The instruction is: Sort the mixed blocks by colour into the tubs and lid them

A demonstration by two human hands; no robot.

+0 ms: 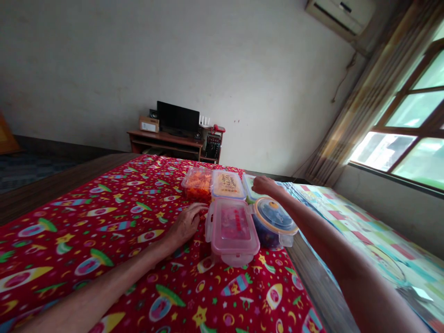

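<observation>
My left hand [189, 220] rests palm down on the red cloth with its fingers stretched out, holding nothing. Its fingertips are beside the left edge of a pink-lidded food container [234, 229]. My right hand [265, 185] is closed, knuckles up, over a rectangular container with a clear lid [250, 181]; what its fingers hold, if anything, is hidden. In front of the right forearm stands a round container [274, 217] with an orange-rimmed lid and dark contents. Behind the pink one are a container of orange shreds [198, 182] and a white-lidded container [228, 184] with dark writing.
The containers stand close together on a red patterned cloth [132, 222]. To the right lies a pastel checked surface [364, 236] beyond a dark wooden strip. A desk [166, 141] with a black monitor [178, 119] is against the far wall. Curtain and window are at right.
</observation>
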